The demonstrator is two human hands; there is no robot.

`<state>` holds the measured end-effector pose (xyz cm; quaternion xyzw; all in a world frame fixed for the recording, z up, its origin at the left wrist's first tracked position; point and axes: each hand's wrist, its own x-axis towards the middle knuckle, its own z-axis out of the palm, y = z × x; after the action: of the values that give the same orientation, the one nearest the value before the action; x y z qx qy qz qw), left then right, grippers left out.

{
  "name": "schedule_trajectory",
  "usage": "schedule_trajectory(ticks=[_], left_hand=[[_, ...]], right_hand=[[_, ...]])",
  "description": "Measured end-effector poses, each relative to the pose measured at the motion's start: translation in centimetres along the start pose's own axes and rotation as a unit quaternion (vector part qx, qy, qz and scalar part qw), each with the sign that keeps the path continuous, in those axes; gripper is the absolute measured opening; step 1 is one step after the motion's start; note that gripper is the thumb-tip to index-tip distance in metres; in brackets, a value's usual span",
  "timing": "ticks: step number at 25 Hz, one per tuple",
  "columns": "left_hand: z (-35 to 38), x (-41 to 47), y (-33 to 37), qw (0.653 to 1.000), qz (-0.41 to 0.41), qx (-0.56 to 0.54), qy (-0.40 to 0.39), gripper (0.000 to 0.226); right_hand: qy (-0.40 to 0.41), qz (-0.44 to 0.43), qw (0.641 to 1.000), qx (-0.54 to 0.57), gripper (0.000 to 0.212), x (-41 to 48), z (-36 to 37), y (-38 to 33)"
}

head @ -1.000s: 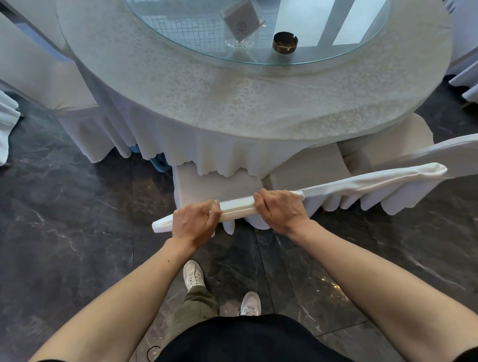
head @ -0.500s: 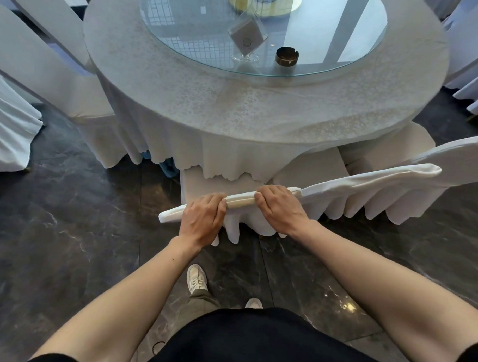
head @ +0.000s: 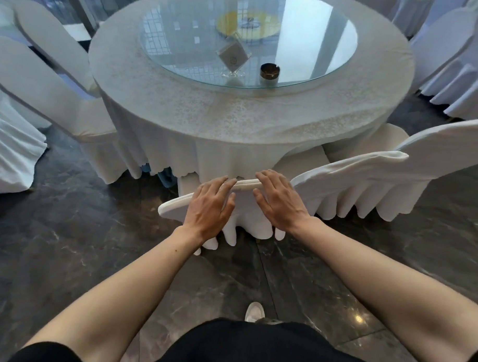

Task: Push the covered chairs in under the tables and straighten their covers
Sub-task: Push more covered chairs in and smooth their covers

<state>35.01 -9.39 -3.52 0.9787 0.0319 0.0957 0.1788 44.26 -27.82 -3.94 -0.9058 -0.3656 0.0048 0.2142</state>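
Observation:
A white covered chair (head: 173, 207) stands straight in front of me, its seat tucked under the round table (head: 257, 118). I see only the top edge of its back and the pleated skirt hanging below. My left hand (head: 209, 206) and my right hand (head: 279, 203) lie side by side over that top edge. The fingers of both are stretched out and spread, not curled around it. A second covered chair (head: 367, 173) stands touching it on the right, its back slanting up to the right.
The table carries a cream cloth, a glass turntable (head: 295, 43), a dark ashtray (head: 269, 71) and a clear card stand (head: 232, 59). More covered chairs stand at the left (head: 53, 87) and far right (head: 456, 73). Dark marble floor (head: 72, 240) surrounds me.
Both hands have gone from a closed grip on the chair back to flat, spread fingers. The chair back now sits closer to the table's hanging cloth.

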Motion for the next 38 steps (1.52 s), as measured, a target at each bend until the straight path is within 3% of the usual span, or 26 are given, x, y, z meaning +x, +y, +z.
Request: schedule_trajectory(ticks=[8, 15, 22, 29, 38], left_hand=[[1.2, -0.8, 4.8, 0.991, 0.12, -0.05, -0.041, 0.047], [5.0, 0.1, 14.0, 0.969, 0.222, -0.069, -0.079, 0.042], [11.4, 4.8, 28.5, 0.951, 0.286, -0.078, -0.082, 0.045], [18.7, 10.9, 44.4, 0.95, 0.292, -0.082, -0.072, 0.042], [25.4, 22.1, 52.5, 0.952, 0.286, -0.094, -0.055, 0.043]], right_hand=[[0.052, 0.117, 0.991, -0.046, 0.048, -7.4, -4.7, -0.3], [0.096, 0.216, 0.967, -0.094, 0.047, -16.2, -8.5, 5.3], [0.145, 0.26, 0.95, -0.093, 0.045, -23.5, -13.2, 17.5], [0.152, 0.279, 0.944, -0.09, 0.044, -30.3, -21.0, 32.5], [0.147, 0.269, 0.95, -0.066, 0.044, -25.9, -24.3, 46.3]])
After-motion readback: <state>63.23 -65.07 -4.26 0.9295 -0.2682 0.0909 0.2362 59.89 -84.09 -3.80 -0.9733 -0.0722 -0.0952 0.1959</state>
